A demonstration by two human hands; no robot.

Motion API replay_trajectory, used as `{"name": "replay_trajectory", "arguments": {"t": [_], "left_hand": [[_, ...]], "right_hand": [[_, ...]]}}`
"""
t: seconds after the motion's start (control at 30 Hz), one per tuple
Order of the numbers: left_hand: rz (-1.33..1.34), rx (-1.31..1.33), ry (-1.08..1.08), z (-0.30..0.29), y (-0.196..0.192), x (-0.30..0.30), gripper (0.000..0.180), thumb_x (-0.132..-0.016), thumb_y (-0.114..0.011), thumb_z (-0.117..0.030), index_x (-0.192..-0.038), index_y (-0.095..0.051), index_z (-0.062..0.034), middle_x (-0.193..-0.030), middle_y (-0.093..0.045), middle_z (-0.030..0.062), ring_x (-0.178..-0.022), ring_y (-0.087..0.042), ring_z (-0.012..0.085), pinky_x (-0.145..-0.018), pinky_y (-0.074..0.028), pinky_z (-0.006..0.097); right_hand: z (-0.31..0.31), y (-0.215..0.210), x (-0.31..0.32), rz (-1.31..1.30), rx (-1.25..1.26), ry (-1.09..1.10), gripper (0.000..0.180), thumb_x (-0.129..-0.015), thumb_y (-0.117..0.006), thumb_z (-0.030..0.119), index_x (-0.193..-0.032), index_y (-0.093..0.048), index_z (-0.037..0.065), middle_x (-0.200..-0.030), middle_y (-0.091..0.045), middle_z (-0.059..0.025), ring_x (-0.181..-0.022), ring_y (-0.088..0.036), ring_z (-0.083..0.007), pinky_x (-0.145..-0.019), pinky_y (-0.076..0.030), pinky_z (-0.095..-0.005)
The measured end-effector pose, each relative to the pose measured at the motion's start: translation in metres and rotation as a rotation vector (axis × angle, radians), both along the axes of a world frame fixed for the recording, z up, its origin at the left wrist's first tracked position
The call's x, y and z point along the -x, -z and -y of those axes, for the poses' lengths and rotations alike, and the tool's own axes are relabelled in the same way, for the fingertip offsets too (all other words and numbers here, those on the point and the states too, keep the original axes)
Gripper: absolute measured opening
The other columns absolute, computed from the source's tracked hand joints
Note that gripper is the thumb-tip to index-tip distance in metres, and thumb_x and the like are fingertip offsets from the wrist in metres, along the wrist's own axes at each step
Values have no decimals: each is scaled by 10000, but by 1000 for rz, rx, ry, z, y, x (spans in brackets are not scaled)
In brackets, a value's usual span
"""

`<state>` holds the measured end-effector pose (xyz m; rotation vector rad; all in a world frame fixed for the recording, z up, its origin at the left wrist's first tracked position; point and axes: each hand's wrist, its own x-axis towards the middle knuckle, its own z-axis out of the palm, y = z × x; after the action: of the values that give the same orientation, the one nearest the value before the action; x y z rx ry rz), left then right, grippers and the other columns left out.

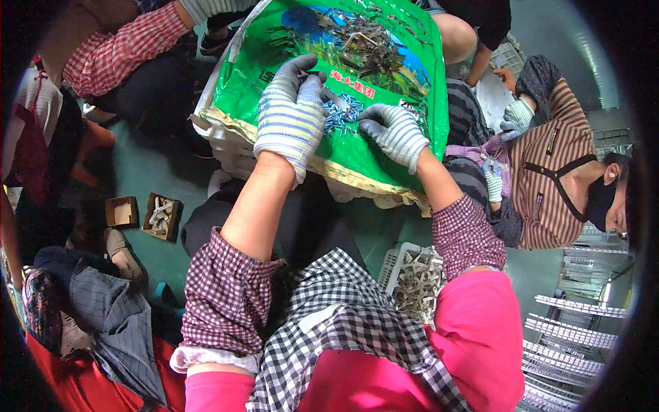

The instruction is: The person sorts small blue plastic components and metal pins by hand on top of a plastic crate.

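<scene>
Both my hands wear striped white-and-blue knit gloves with grey fingertips. My left hand [294, 113] is closed over the green printed sheet [274, 75], and a small flat metal piece [335, 99] sticks out from its fingers. A pile of small bluish metal screws or pins [341, 122] lies on the sheet between my hands. At the right edge of that pile, my right hand [399, 134] is closed, thumb and fingers pinched together. What it pinches, if anything, is too small to make out. Dark, thin metal parts [367, 44] lie heaped beyond the pile.
The sheet covers a white crate [213, 130]. Below my right forearm stands a white basket [391, 264] of pale metal parts. Two small cardboard boxes [122, 211] sit on the floor at left. Co-workers surround me, one in a striped top [549, 165] at right, near white racks [566, 343].
</scene>
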<state>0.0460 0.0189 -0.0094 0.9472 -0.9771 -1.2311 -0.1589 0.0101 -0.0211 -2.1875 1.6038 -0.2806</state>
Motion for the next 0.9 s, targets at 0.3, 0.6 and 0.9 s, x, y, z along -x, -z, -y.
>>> {"name": "replay_trajectory", "arguments": {"t": [0.3,0.6,0.9], "left_hand": [[-106,-58,13,-2,-2,0,280,-895,-469,-73,-1172,-470,-32,-966,-596,109,-717,-589,128,-554,-513,249],[-105,-45,13,-5,-1,-1,270,-886,-478,-66,-1153,-484,-18,-955,-589,102,-707,-565,111,-545,-496,228],[-75,-61,78,-12,3,-1,248,-888,-480,-71,-1131,-511,-28,-964,-596,98,-743,-596,139,-593,-511,248]], "right_hand": [[-3,-2,6,123,-14,-22,177,-790,-571,95,-952,-621,43,-788,-646,-129,-681,-593,-215,-665,-477,-333],[-5,-1,8,117,-64,50,191,-782,-615,166,-934,-643,53,-754,-647,-124,-683,-602,-205,-667,-481,-327],[-22,7,-15,-98,144,-27,169,-760,-660,161,-873,-641,37,-799,-607,-122,-737,-588,-223,-684,-467,-327]]}}
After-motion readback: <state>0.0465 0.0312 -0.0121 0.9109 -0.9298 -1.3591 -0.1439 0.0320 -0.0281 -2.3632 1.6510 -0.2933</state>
